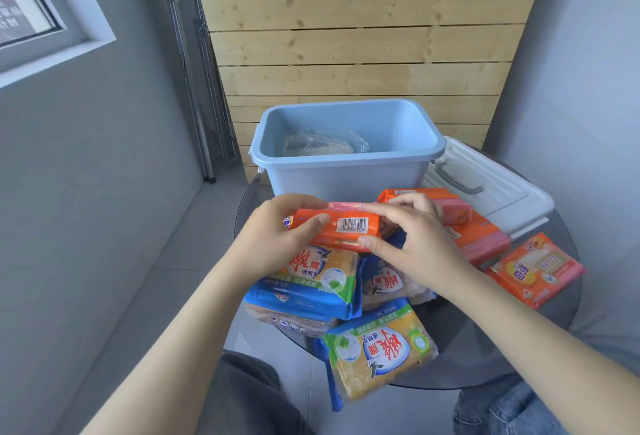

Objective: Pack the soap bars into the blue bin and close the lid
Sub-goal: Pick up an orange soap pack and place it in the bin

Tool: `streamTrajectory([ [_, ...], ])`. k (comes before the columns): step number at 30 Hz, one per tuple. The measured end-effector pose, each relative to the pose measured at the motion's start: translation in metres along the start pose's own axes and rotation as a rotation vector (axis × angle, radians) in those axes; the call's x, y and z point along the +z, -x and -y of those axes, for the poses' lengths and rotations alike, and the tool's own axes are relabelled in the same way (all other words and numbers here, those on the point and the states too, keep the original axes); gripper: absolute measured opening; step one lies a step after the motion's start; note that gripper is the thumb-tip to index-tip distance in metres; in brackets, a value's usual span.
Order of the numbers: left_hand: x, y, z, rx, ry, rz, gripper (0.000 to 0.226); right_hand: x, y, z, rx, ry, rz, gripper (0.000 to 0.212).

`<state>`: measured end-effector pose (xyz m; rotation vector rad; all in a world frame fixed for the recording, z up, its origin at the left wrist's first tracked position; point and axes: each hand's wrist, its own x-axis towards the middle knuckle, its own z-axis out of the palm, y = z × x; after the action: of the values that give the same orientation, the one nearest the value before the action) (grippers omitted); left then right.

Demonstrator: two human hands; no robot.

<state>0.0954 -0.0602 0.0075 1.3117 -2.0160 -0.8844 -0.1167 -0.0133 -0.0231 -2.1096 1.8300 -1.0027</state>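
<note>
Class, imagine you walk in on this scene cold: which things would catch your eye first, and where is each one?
First, both hands, the left hand and the right hand, gripping an orange soap pack at centre frame, above a pile of bright soap packs on the glass table. Just behind stands the open blue bin, with something in clear wrapping inside. Its pale lid lies to the bin's right.

Single head-worn wide-angle view, looking forward and steeply down, close above the round glass desk (485, 358), forearms entering from the lower edge, wooden slat wall (363, 36) facing, edges bowed by the lens
</note>
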Motion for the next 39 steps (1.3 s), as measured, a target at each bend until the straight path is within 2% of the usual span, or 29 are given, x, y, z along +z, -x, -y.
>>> streamTrajectory([
  [5, 0.004, -0.002, -0.021, 0.064, 0.121, -0.085, 0.024, -0.024, -0.004, -0.011, 0.111, -0.198, -0.038, 0.057],
  [10, 0.026, -0.015, -0.046, 0.104, 0.037, -0.072, 0.037, -0.048, -0.005, -0.031, 0.181, -0.370, -0.036, 0.049],
  [14, 0.049, -0.035, -0.067, 0.080, 0.071, -0.141, 0.031, -0.061, -0.006, -0.044, 0.278, -0.466, -0.102, 0.056],
  [18, 0.076, -0.047, -0.077, 0.058, 0.090, -0.157, 0.027, -0.070, -0.009, -0.062, 0.405, -0.389, -0.126, 0.048],
  [23, 0.094, -0.053, -0.073, -0.031, 0.172, -0.159, 0.040, -0.067, -0.014, -0.075, 0.551, -0.355, -0.078, 0.042],
  [26, 0.097, -0.055, -0.071, -0.146, 0.282, -0.131, 0.025, -0.065, -0.016, -0.078, 0.603, -0.378, -0.027, 0.042],
  [28, 0.098, -0.056, -0.071, -0.255, 0.446, -0.089, 0.011, -0.066, -0.019, -0.081, 0.621, -0.374, 0.002, 0.042],
  [29, 0.098, -0.057, -0.071, -0.304, 0.518, -0.069, 0.011, -0.068, -0.020, -0.081, 0.620, -0.365, 0.019, 0.043],
  [32, 0.103, -0.060, -0.069, -0.394, 0.615, -0.033, 0.038, -0.068, -0.022, -0.080, 0.617, -0.361, 0.040, 0.044],
  [39, 0.097, -0.047, -0.071, -0.324, 0.717, 0.002, 0.036, -0.073, -0.007, -0.070, 0.589, -0.438, -0.121, 0.041],
])
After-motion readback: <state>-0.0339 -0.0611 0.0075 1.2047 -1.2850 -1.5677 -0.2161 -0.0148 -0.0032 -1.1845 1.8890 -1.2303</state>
